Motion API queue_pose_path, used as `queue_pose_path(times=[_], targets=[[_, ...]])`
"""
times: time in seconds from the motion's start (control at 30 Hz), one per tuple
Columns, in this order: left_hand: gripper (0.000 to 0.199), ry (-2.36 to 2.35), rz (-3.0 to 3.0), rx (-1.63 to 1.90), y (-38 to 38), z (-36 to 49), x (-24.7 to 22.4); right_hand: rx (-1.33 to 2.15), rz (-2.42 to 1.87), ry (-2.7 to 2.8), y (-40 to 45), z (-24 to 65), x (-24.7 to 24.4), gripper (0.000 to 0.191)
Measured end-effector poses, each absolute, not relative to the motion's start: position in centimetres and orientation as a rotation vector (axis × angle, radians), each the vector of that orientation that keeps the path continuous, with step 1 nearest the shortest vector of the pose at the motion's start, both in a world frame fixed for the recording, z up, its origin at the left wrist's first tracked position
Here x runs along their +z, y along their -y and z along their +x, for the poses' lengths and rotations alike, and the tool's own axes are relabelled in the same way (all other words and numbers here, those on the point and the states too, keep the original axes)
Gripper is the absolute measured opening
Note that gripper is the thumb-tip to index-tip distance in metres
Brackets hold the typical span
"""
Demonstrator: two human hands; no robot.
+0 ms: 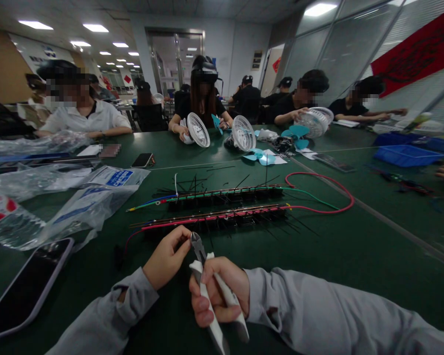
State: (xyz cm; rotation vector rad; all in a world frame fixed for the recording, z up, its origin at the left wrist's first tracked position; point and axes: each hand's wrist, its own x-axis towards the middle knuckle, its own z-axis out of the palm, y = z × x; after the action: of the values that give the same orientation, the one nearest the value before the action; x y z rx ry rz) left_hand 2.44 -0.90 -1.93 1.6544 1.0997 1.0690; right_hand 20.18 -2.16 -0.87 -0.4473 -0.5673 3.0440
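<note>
My right hand [220,291] is wrapped round the white handles of a pair of diagonal cutters [199,247], whose metal jaws point up and away. Close beside the jaw tips, my left hand [169,256] has its thumb and fingers pinched together; what they hold is too small to make out. Just beyond lies a long black strip with a red cable [222,215] along it and many dark tie ends sticking out. Behind it rests a second strip with a green cable [225,191]. A red cable loop [350,192] curves round at their right ends.
A phone [25,291], a water bottle [11,224] and plastic bags [96,202] lie on the left. Loose black tie pieces are scattered behind the strips. Across the green table [355,256], people handle white fan guards [244,133]; blue trays [407,155] stand at right.
</note>
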Motion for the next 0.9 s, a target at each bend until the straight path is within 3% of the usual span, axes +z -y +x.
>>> queue_pose_path(times=[0.2,0.47,0.9], targets=[[0.012,-1.167,1.682,1.092,0.8,2.4,-2.2,3.042,-0.396,0.551,2.1,20.2,-1.4,0.019],[0.014,-1.158,1.658,1.094,0.8,2.5,-2.2,2.998,-0.409,0.644,1.8,19.7,-2.6,0.038],[0.011,-1.235,1.733,1.059,0.9,2.7,-2.1,2.987,-0.460,0.626,1.9,19.7,-2.0,0.033]])
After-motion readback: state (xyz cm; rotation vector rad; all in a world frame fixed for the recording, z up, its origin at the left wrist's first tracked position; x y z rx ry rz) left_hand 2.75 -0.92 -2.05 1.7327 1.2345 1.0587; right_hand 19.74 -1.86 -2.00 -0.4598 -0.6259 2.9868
